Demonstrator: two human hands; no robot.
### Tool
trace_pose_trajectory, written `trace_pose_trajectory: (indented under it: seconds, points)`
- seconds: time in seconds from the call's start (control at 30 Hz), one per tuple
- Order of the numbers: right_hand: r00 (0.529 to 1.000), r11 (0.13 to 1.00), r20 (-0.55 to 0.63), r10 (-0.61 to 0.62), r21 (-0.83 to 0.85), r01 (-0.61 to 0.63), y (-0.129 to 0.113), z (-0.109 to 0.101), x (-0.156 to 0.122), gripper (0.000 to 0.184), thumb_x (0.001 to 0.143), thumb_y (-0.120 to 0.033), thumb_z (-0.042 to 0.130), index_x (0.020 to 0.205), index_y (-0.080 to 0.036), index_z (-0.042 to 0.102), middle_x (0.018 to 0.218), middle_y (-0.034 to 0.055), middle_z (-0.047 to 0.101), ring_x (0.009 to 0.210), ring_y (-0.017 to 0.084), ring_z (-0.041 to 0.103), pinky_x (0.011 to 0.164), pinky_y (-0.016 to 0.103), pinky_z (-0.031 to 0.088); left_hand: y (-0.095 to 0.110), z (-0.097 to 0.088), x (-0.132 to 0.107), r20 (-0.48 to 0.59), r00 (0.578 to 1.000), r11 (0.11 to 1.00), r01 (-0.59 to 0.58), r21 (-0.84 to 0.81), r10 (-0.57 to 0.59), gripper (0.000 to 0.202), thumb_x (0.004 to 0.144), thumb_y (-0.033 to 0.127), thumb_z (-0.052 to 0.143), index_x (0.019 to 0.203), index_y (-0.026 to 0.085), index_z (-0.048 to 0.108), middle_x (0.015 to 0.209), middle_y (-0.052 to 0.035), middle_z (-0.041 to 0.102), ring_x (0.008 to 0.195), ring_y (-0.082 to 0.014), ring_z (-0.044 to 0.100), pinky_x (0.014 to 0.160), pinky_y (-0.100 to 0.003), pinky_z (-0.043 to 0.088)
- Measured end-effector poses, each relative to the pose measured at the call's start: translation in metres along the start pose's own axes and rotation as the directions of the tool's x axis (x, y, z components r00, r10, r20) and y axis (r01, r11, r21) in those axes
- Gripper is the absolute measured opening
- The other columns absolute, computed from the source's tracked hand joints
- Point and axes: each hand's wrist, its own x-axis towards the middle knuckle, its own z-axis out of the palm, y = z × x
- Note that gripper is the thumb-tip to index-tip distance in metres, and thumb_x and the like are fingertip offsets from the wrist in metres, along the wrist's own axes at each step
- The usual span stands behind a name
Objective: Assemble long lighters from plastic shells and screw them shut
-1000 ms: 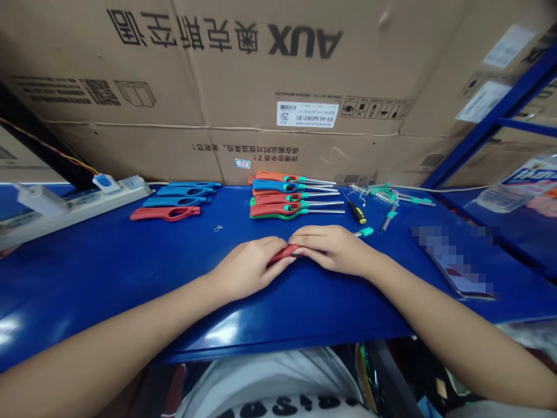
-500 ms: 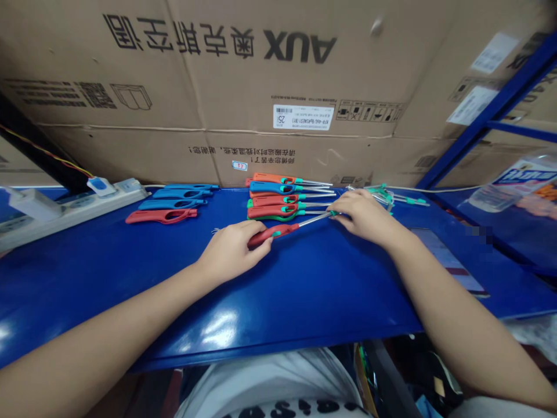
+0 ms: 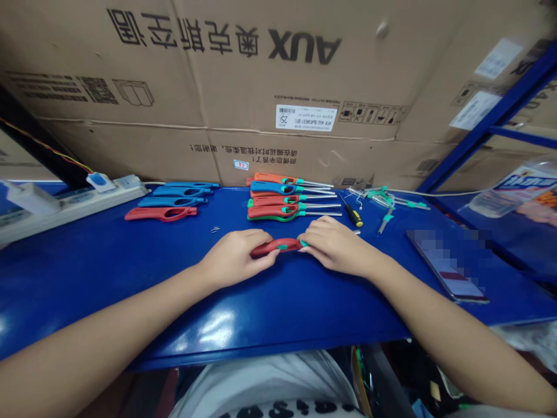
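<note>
A red long-nosed lighter (image 3: pixel 278 246) with a teal trigger lies across the blue table (image 3: pixel 108 273) between my hands. My left hand (image 3: pixel 237 255) is closed around its handle end. My right hand (image 3: pixel 335 244) covers the front part, fingers pressed on it near the teal piece; the metal nozzle tip shows just past my knuckles. Behind them lies a stack of several finished lighters (image 3: pixel 287 200), red, blue and green with metal nozzles.
Loose handle shells (image 3: pixel 172 200), blue and one red, lie at the back left beside a white power strip (image 3: pixel 73 203). A yellow-handled screwdriver (image 3: pixel 353 213), loose teal nozzle parts (image 3: pixel 387 200) and a phone (image 3: pixel 444 264) lie to the right. Cardboard boxes (image 3: pixel 261 87) wall the back.
My right hand came back from the nozzle tip near the stack toward me and now presses on the lighter's middle. The lighter has swung level and nearer to the front edge.
</note>
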Motion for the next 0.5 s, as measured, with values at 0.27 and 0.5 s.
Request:
trace_pose_trajectory:
  seconds: [0.27, 0.5]
  points:
    - [0.999, 0.997, -0.008, 0.036, 0.073, -0.036, 0.0074, -0.0109, -0.0047, 0.027, 0.102, -0.032, 0.05, 0.109, -0.014, 0.07, 0.096, 0.0106, 0.072, 0.092, 0.024, 0.062, 0.089, 0.04, 0.043, 0.0051, -0.0027, 0.005, 0.029, 0.986, 0.966, 0.169, -0.196, -0.167, 0.035, 0.094, 0.04, 0.058, 0.07, 0.015, 0.065, 0.058, 0.0036, 0.051, 0.054, -0.0094, 0.042, 0.054, -0.024, 0.032]
    - [0.99, 0.988, -0.1, -0.096, 0.109, 0.107, 0.0058, -0.0014, -0.0039, 0.026, 0.103, -0.022, 0.046, 0.104, -0.012, 0.069, 0.085, 0.0117, 0.069, 0.083, 0.022, 0.055, 0.08, 0.037, 0.047, 0.008, -0.002, 0.0077, 0.408, 0.805, 0.629, 0.592, -0.505, -0.43, 0.044, 0.09, 0.053, 0.059, 0.066, 0.017, 0.063, 0.041, 0.0043, 0.049, 0.033, -0.0097, 0.041, 0.037, -0.022, 0.031]
